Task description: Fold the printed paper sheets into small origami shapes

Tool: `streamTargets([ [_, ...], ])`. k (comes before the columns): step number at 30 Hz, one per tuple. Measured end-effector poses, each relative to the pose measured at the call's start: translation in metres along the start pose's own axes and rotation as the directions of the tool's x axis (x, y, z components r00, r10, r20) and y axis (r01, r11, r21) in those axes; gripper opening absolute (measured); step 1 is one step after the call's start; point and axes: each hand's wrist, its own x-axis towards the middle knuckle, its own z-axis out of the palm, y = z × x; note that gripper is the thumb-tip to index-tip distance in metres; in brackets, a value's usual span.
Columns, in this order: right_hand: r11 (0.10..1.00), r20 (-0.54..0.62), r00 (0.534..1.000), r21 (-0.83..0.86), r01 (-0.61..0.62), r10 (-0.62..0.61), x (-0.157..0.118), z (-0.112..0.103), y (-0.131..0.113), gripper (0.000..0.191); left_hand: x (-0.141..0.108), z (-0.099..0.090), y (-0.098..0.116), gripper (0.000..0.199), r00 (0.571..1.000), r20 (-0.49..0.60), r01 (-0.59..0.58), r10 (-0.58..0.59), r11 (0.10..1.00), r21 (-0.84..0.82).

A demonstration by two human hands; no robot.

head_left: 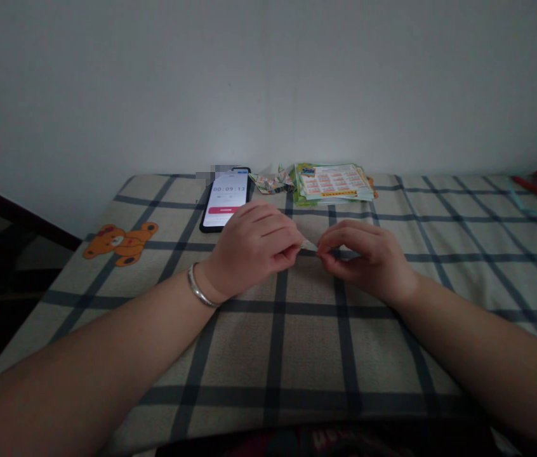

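Bare forearms point(87, 368) slant inward, left hand point(261, 242) knuckles up, right hand point(368, 255) curled opposite, each grip pinching the small paper piece point(308, 245) over checked cloth point(242, 362).

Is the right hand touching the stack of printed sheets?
Apart: the head view shows a strip of checked cloth between the right hand and the stack of printed sheets.

I'd call this a room in a home. The tabletop point(444, 236) near me wears a checked cloth point(306, 362) like household linen, with 1 cartoon bear point(130, 242) lying flat by its left edge. A plain pale wall point(268, 82) rises right behind, the light is dim, and a phone point(225, 198) lies at the back.
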Motion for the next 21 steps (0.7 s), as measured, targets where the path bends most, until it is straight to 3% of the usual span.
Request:
streamTargets([
  [6,0.995,-0.005,1.0,-0.104,-0.004,0.004,-0.002,-0.003,0.005,0.007,-0.002,0.003,-0.004,0.005,0.984,0.086,0.164,-0.155,0.981,-0.105],
  [12,0.956,0.033,0.997,-0.283,0.082,-0.076,-0.001,-0.008,0.006,0.004,-0.003,0.004,-0.004,0.018,0.94,0.187,0.321,-0.284,0.923,-0.21],
  [16,0.932,0.058,0.992,-0.34,0.127,-0.114,0.001,-0.008,0.006,0.006,-0.004,0.007,-0.003,0.028,0.885,0.216,0.463,-0.413,0.83,-0.312],
  [21,0.917,0.107,0.984,-0.36,0.172,-0.143,0.001,-0.009,0.006,0.009,-0.004,0.011,-0.001,0.031,0.781,0.283,0.621,-0.556,0.65,-0.438],
])
